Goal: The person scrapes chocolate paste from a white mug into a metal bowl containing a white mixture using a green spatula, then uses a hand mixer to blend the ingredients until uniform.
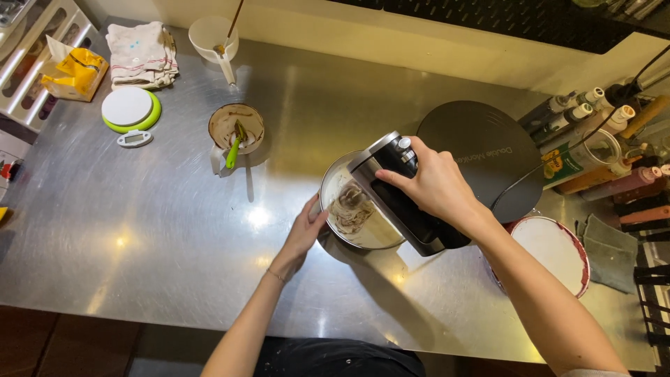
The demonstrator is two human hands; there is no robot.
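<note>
A brushed stainless-steel worktable (139, 230) fills most of the room from where I stand, its surface catching bright spots of overhead light (258, 217) and soft streaks of glare. Along its far edge runs a pale cream wall ledge (391, 42) with a dark perforated panel (516, 21) above it, while a white compartmented rack (38, 63) stands off the left corner and a black wire rack (652, 293) sits at the right edge. Below the near edge of the table the floor (63, 342) is dim reddish-brown and falls into shadow.
</note>
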